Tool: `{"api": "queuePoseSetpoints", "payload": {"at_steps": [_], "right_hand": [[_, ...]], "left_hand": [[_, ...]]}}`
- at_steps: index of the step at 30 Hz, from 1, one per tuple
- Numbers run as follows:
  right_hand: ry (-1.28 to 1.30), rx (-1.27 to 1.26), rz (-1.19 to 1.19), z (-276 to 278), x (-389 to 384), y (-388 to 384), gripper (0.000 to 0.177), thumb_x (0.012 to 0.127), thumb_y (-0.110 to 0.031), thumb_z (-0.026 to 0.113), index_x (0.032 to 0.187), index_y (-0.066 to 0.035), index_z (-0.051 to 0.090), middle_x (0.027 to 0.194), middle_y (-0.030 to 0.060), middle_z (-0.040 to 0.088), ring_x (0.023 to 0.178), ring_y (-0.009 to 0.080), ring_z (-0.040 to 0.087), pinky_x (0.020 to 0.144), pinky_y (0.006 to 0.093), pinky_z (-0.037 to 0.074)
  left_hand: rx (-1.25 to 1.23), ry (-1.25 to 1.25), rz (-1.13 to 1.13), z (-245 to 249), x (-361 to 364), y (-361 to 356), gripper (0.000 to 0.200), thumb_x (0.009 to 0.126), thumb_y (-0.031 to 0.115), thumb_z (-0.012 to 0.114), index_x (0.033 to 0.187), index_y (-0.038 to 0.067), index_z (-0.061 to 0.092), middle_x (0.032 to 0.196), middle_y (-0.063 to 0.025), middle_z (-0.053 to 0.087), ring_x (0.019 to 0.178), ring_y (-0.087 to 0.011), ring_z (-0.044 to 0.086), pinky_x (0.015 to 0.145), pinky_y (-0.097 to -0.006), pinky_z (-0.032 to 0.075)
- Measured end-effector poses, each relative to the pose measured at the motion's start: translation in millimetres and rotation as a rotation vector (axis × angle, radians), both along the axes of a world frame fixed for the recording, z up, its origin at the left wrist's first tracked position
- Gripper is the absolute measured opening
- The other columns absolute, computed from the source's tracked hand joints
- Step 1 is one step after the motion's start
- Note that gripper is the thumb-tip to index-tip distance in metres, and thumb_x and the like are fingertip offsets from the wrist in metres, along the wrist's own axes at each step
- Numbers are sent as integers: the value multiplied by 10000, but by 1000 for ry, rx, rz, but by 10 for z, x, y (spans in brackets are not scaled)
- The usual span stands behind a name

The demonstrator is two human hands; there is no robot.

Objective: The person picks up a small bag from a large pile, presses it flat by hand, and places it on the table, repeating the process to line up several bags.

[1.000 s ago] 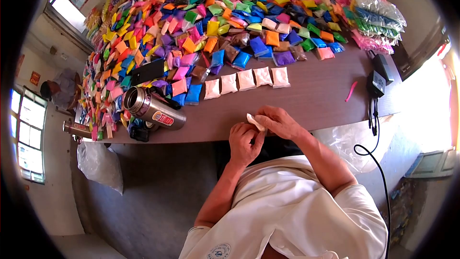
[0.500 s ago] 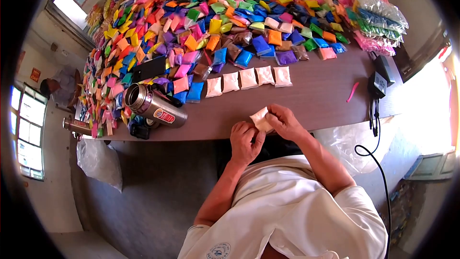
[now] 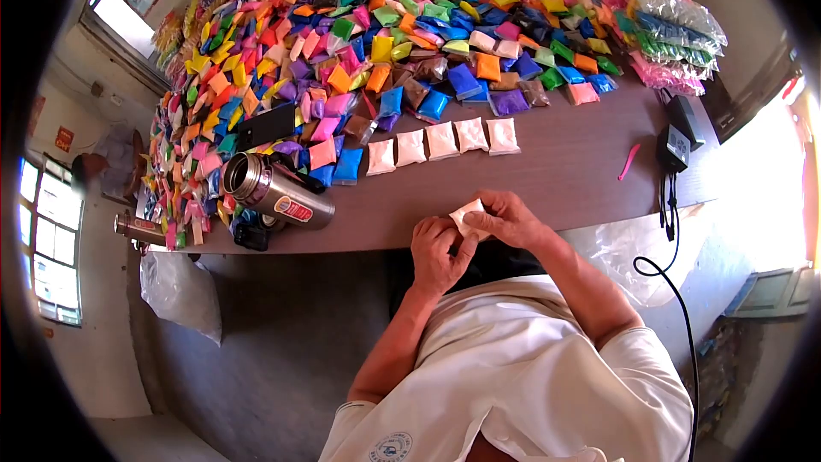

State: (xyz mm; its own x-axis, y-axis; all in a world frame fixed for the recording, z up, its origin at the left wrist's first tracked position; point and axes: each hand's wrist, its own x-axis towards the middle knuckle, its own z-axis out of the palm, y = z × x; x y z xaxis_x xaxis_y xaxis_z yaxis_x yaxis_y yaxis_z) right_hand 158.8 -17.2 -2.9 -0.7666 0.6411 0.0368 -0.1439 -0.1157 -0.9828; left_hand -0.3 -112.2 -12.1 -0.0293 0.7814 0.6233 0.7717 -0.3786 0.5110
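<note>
A small pale pink packet [image 3: 463,213] is held over the table's front edge, between my two hands. My right hand [image 3: 510,221] grips its right side, with the thumb lying across the front. The curled fingers and thumb of my left hand [image 3: 440,250] pinch at its lower left edge, where the exact contact is partly hidden. Beyond my hands, several similar pale pink packets [image 3: 442,141] lie side by side in a slanting row on the brown table [image 3: 547,180].
A big heap of colourful packets [image 3: 376,51] covers the back and left. An uncapped steel flask [image 3: 286,197] lies tilted at left, near a dark phone [image 3: 265,127]. At right are a pink strip [image 3: 629,162], a black power adapter [image 3: 673,150] with cables, and stacked bagged packets [image 3: 680,30].
My right thumb has moved left across the packet's face, covering more of it. The packet has tilted slightly, while my left hand stays almost in place.
</note>
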Motion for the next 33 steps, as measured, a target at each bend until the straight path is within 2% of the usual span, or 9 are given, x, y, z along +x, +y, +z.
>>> {"api": "queuePoseSetpoints", "payload": {"at_steps": [6,9,15,18,21,23,27,29,33], "right_hand": [[106,-64,108,-40,-24,27,293,963,-201,662,1164,7,613,960,29,659,871,80,595,748,257,518],[-39,97,33,3,-56,15,269,940,-168,692,1129,7,618,938,29,664,853,80,609,719,262,521],[-131,108,64,-62,-48,39,268,955,-211,670,1109,1,618,872,18,667,772,73,622,660,247,520],[-45,103,-5,-21,-46,-2,183,941,-143,682,1019,22,664,756,29,673,706,79,622,624,260,516],[-47,86,6,-7,-38,-3,190,950,-148,671,1018,29,662,794,42,686,715,86,630,631,258,518],[-13,8,89,-38,-26,15,241,966,-209,649,1078,4,637,917,21,669,807,79,615,704,254,524],[-28,77,116,-44,-36,46,275,950,-214,672,1114,3,626,945,29,666,837,81,607,731,257,524],[-166,156,24,76,-46,10,359,917,-229,718,1167,4,607,945,30,654,860,88,599,742,261,520],[-89,247,-278,-95,-139,-135,367,854,-243,792,1095,-16,634,945,53,646,815,105,590,711,287,521]], "left_hand": [[6,4,6,-32,-4,11,288,908,292,659,787,31,653,779,-98,603,780,-309,586,772,-421,461],[-21,5,-12,-43,-18,4,276,936,276,632,828,25,669,817,-111,631,816,-321,605,782,-427,456],[0,-2,-8,-22,24,15,313,930,281,646,743,29,633,761,-104,594,771,-315,586,752,-430,447],[19,14,2,-20,32,15,349,921,292,658,694,35,596,713,-99,555,727,-309,565,723,-429,439],[-20,35,10,-4,24,1,309,899,299,676,729,43,640,738,-81,561,754,-294,570,756,-416,453],[-20,34,9,-6,24,1,303,896,296,675,734,41,645,741,-84,565,752,-297,571,757,-420,454],[-19,33,5,-12,22,13,294,897,295,670,757,37,657,755,-91,575,757,-303,572,759,-423,454],[2,37,9,-48,17,18,286,905,294,661,793,30,665,772,-98,585,772,-309,573,770,-430,456],[19,36,29,-57,28,27,283,914,288,653,813,24,662,783,-103,588,788,-313,573,778,-435,457]]}}
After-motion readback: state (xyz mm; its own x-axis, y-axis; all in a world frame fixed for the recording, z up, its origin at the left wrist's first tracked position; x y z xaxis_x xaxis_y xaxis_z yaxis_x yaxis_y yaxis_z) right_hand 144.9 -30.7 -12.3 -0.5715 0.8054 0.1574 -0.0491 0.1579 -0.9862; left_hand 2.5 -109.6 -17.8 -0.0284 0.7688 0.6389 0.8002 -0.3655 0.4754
